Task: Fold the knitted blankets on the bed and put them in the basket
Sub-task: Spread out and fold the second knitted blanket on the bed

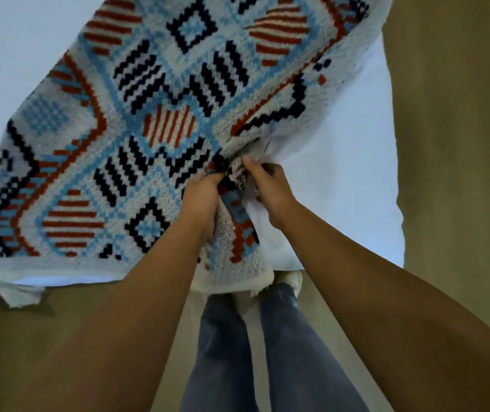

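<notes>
A knitted blanket (pixel 154 120) with blue, red and black geometric patterns lies spread across the white bed (pixel 342 179), its near edge hanging over the bed's front. My left hand (pixel 200 197) grips a bunched fold of the blanket near its right edge. Close beside it, my right hand (pixel 267 188) pinches the same gathered cloth, fingers curled into it. The blanket's right edge is lifted and curled over towards the hands. No basket is in view.
The bed's front edge runs across the middle of the view, with its right edge at the far right. Brown floor (pixel 461 144) lies to the right and in front. My legs and a pale shoe (pixel 289 281) stand at the bed's edge.
</notes>
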